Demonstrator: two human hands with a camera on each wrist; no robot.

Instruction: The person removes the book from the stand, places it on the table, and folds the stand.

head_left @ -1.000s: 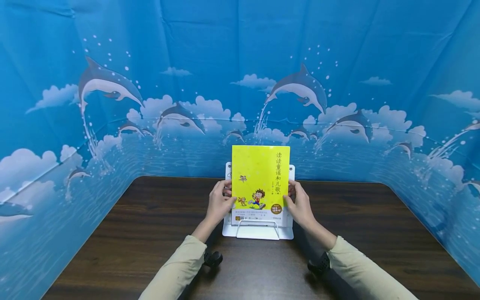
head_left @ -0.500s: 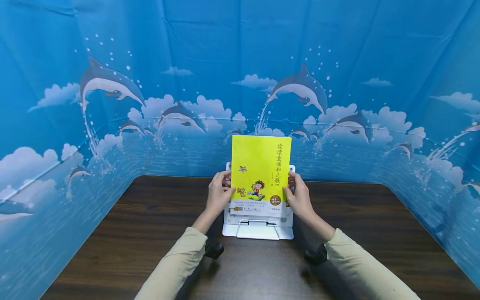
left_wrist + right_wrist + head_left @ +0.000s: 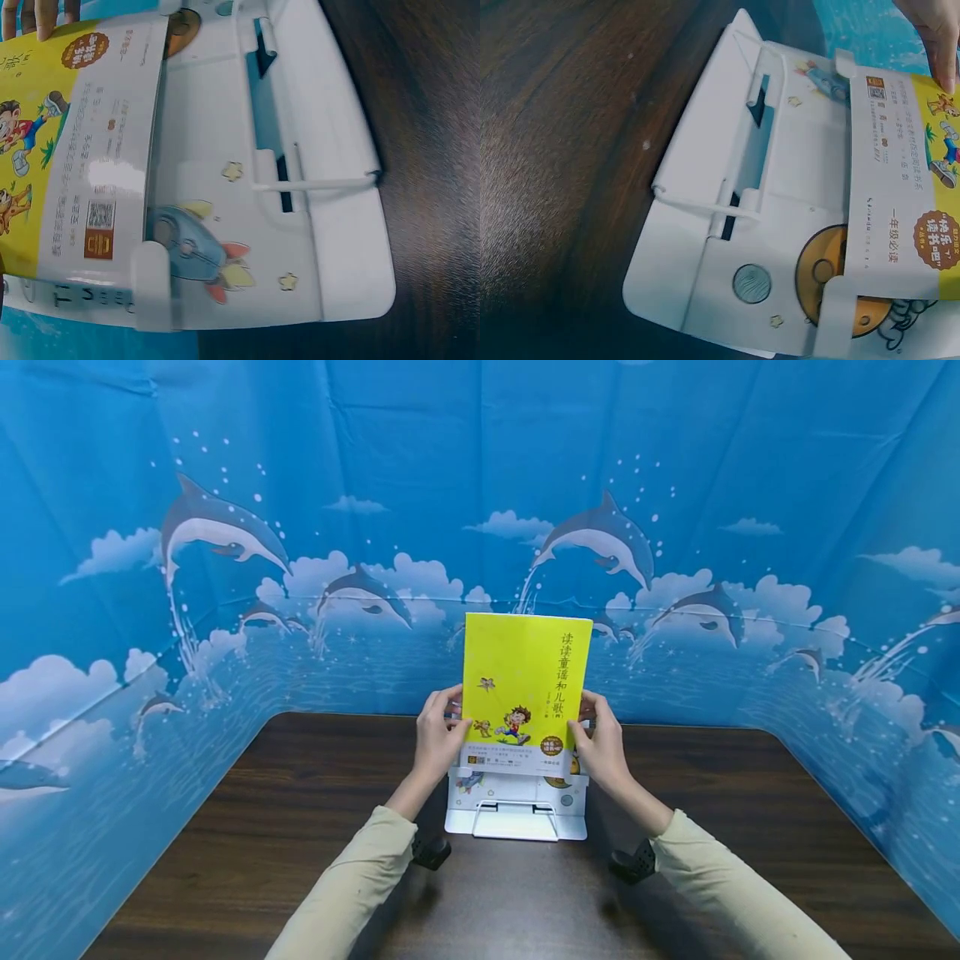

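Note:
A yellow book (image 3: 517, 685) with a white lower band stands upright in front of a white book stand (image 3: 517, 822) printed with cartoon pictures. My left hand (image 3: 438, 735) pinches the book's left edge, thumb on the cover and fingers behind. On the opposite edge my right hand (image 3: 602, 743) grips it the same way. The book's lower edge is well above the stand's wire holder (image 3: 517, 833). In the left wrist view a white side clip (image 3: 152, 285) sits right at the book's lower corner. In the right wrist view another clip (image 3: 834, 315) lies at the other lower corner.
The stand rests on a dark wooden table (image 3: 300, 860). Behind the table hangs a blue curtain (image 3: 420, 460) printed with dolphins and clouds. A black wrist device (image 3: 633, 862) is on the right wrist, another (image 3: 432, 853) on the left.
Both hands have raised the book up along the stand, uncovering more of the stand's printed lower face and wire holder. The stand has stayed in place.

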